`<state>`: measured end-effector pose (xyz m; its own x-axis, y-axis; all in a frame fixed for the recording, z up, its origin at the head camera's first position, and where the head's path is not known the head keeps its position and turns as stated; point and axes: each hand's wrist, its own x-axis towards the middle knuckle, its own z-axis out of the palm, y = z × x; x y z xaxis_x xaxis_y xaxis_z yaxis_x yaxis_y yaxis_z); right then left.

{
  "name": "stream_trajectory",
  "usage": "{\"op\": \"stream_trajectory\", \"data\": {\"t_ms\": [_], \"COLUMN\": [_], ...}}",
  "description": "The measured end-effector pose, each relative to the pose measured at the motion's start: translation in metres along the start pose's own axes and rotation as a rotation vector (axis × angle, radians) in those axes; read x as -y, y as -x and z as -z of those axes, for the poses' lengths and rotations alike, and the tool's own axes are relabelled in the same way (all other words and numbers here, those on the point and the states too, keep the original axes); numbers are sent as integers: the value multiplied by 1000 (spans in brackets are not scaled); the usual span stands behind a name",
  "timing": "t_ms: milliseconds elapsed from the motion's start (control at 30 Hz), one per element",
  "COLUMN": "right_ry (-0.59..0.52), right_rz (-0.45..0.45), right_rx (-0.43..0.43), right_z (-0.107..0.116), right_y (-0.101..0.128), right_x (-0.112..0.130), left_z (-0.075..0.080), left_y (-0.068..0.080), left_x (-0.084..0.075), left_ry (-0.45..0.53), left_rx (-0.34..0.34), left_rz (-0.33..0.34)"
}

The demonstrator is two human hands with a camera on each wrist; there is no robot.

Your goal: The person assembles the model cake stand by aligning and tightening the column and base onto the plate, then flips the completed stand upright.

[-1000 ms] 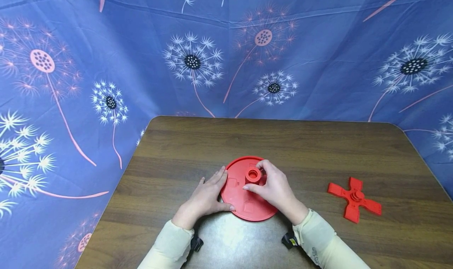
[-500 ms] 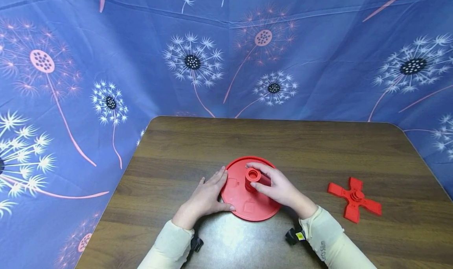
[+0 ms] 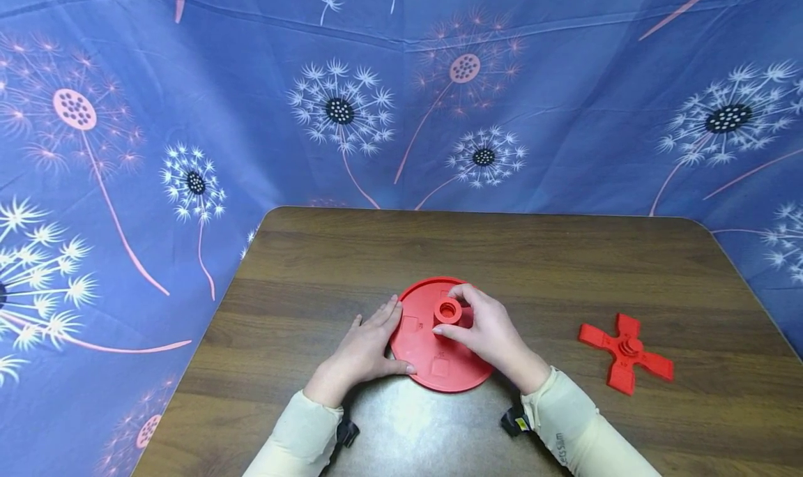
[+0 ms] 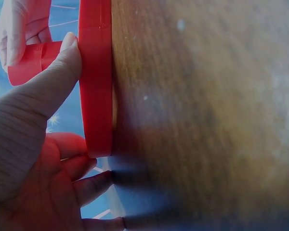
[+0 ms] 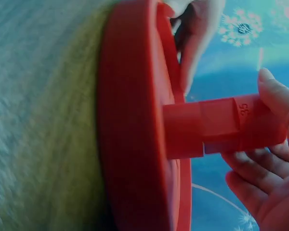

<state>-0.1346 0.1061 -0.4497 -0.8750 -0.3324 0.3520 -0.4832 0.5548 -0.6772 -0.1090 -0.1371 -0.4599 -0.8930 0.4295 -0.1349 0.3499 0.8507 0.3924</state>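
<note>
A round red plastic disc (image 3: 461, 376) with a raised rim lies on the table. From its middle rises a hollow red cylinder (image 5: 221, 125), marked 35 on its side and ridged inside the top opening. My right hand (image 3: 492, 327) pinches the cylinder's upper end, thumb on the near side and fingers behind. In the right wrist view, the lower part of the cylinder shows bare down to the disc. My left hand (image 3: 364, 348) rests against the disc's left edge with fingers fairly straight and spread, its thumb (image 4: 70, 53) pressing on the rim.
To the right lies a red cross-shaped piece (image 3: 627, 353) with four flat arms and a threaded stub at its centre. The brown wooden table (image 3: 351, 254) ends at a blue dandelion-print cloth (image 3: 564, 114) behind and on the left.
My right hand drew back a little to the right along the cylinder half a second ago, then came round it again in a pinch. The left hand keeps its place.
</note>
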Motion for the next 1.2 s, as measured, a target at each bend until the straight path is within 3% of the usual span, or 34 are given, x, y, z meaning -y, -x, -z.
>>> {"op": "stream_trajectory", "data": {"t_ms": [167, 300, 367, 600, 667, 833, 1067, 1200], "right_ry": [78, 68, 26, -288, -314, -240, -128, 5], "right_rz": [-28, -46, -44, 50, 81, 99, 13, 6], "right_rx": [-64, -33, 8, 181, 231, 264, 146, 53], "right_z": [-7, -6, -4, 8, 11, 14, 11, 6], "right_y": [2, 3, 3, 0, -1, -1, 0, 2], "right_x": [3, 2, 0, -10, -12, -14, -7, -2], "left_z": [-2, -3, -2, -2, -2, -4, -3, -2], "left_y": [0, 0, 0, 1, 0, 0, -1, -1], "left_x": [0, 1, 1, 1, 1, 2, 2, 1], "left_ry": [-1, 0, 2, 2, 0, 0, -4, -8], "left_rx": [6, 8, 7, 5, 7, 9, 9, 9], "left_rz": [12, 15, 14, 14, 16, 20, 13, 7]}}
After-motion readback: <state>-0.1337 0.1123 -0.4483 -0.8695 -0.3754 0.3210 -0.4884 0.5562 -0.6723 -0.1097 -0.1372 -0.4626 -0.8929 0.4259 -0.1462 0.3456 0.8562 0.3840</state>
